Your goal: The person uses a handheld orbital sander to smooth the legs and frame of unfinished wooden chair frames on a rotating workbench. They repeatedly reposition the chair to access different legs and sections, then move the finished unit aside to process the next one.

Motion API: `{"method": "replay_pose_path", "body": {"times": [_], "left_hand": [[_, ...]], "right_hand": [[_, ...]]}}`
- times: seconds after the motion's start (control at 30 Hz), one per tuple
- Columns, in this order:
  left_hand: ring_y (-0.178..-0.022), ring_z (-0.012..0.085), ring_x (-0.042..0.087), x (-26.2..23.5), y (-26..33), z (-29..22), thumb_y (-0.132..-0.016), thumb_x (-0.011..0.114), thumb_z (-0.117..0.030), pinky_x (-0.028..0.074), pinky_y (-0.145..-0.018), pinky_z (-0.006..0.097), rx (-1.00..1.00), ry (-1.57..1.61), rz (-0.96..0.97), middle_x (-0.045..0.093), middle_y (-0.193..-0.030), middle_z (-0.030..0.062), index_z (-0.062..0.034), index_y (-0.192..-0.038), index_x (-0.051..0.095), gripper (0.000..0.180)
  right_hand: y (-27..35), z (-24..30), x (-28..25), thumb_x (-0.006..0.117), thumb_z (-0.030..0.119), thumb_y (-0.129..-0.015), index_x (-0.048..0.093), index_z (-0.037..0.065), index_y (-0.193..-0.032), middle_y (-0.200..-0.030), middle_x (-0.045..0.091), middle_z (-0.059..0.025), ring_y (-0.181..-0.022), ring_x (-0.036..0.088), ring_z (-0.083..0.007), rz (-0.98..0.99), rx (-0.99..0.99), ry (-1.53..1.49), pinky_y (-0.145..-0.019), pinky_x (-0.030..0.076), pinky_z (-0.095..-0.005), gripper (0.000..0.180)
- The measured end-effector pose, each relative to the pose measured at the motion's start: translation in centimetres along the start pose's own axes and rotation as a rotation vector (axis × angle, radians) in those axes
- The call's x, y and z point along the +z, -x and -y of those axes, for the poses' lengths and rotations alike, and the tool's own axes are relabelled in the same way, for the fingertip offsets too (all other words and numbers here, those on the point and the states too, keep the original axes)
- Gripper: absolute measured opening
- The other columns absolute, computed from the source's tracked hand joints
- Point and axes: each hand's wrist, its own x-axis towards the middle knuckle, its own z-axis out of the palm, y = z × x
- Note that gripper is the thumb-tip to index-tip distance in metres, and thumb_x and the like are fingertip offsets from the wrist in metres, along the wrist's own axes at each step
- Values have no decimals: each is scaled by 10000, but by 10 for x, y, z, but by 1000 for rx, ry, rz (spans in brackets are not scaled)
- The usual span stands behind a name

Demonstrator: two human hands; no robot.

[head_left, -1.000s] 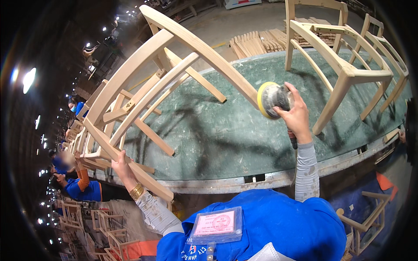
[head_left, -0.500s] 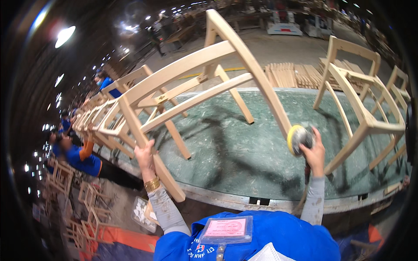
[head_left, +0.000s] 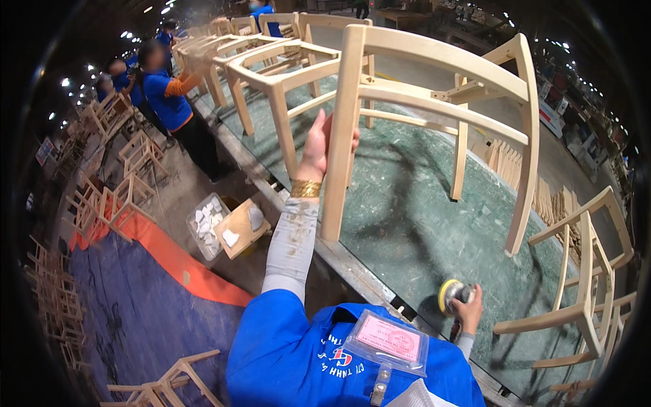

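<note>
A bare pale-wood chair frame stands tilted before me, its curved top rail and long back legs facing me. My left hand is closed around its near left leg, with fingertips showing past the leg's right side. Lower right, my right hand grips a round power sander with a yellow-rimmed pad. The sander is just over the green tabletop, apart from the chair frame. Part of its body is hidden by my fingers.
More chair frames line the table at the far left, others stand at right. Beside the table's edge are a plastic tray of white pieces and a wooden board. Co-workers in blue stand at left.
The view has turned left. The chair frame has swung round to a more upright pose. My right hand has drawn the sander away from the leg end, down toward me.
</note>
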Motion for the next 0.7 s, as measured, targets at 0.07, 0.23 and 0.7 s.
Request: {"method": "replay_pose_path", "body": {"times": [0.07,0.23,0.7], "left_hand": [[-674,243,603,3,-9,-5,-942,249,-564,502,-599,329,-21,18,26,600,-824,157,-87,-1133,514,578],[-683,238,601,7,-29,-11,-940,243,-571,510,-586,326,-34,83,61,590,-815,137,-92,-1106,520,578],[-679,256,593,4,-48,-9,-956,191,-543,504,-589,352,-51,153,42,584,-781,153,-88,-1061,525,574]], "right_hand": [[-6,26,29,808,139,-527,428,117,-1286,-1080,617,-194,-972,602,-366,53,-29,-34,-832,477,-407,849],[-18,80,92,786,220,-579,381,165,-1315,-1057,602,-205,-944,590,-393,135,-167,74,-812,477,-449,842],[-22,141,144,714,311,-725,388,166,-1342,-1087,556,-212,-1052,534,-340,117,-144,242,-872,441,-396,713]]}}
